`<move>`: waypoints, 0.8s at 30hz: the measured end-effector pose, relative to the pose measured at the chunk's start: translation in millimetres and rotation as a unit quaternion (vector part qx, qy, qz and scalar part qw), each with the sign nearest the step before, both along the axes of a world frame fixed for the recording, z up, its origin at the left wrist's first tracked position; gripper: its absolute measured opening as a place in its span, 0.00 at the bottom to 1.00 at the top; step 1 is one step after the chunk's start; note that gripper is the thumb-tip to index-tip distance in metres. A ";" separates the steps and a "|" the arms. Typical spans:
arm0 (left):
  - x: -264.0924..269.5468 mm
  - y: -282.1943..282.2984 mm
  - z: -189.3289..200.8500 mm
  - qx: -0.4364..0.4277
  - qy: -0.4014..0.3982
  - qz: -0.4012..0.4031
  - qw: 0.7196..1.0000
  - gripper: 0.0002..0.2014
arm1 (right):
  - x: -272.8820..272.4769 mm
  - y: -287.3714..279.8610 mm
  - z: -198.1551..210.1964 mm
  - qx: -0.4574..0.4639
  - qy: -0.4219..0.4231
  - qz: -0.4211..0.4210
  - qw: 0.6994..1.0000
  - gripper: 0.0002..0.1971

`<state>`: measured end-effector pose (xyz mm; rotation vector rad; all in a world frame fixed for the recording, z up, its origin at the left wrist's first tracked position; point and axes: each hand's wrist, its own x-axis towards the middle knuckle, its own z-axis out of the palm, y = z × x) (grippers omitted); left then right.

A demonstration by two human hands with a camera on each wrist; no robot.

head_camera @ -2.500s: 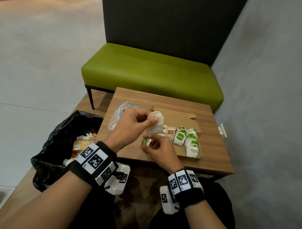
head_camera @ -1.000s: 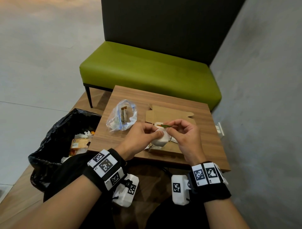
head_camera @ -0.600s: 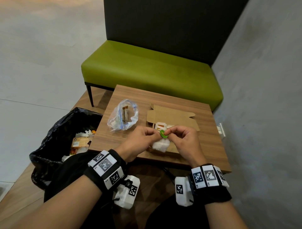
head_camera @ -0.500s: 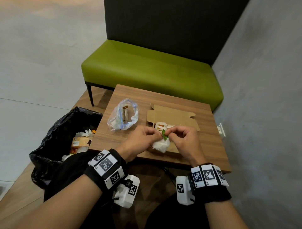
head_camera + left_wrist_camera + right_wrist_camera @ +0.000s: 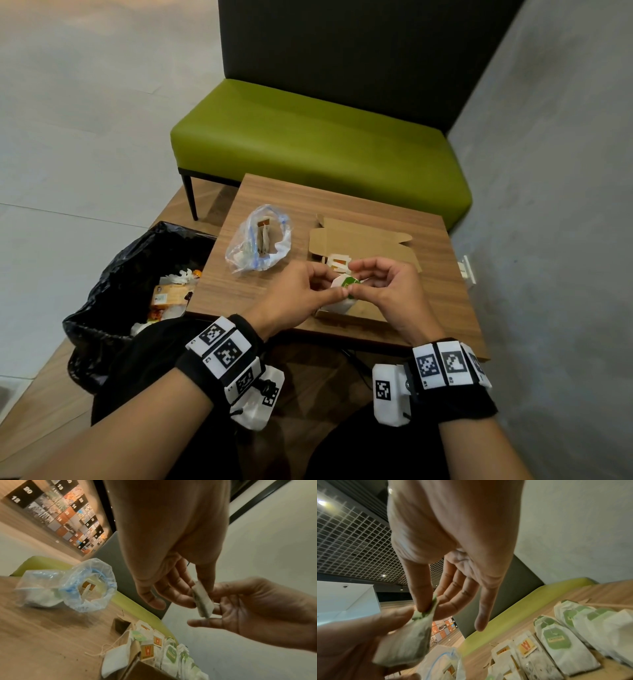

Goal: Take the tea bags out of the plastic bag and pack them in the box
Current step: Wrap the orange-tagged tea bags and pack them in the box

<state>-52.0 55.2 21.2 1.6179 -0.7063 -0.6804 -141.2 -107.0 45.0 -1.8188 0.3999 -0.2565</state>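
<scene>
Head view: both hands meet above an open cardboard box (image 5: pixel 363 240) on a wooden bench (image 5: pixel 342 202). The left hand (image 5: pixel 291 301) pinches a white tea bag (image 5: pixel 342 291); the right hand (image 5: pixel 390 291) pinches its green tag (image 5: pixel 350 281). More tea bags (image 5: pixel 556 642) stand inside the box. A clear plastic bag (image 5: pixel 258 240) sits left of the box.

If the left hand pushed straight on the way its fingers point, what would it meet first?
Most likely the right hand: the left hand points across at it, both pinching the tea bag above the box. Depth is uncertain.
</scene>
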 end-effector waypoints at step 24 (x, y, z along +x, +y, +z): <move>44.1 -21.7 -61.4 0.223 -0.120 0.186 0.949 0.10 | 22.9 -97.4 -38.6 -0.271 0.243 -0.007 0.931 0.09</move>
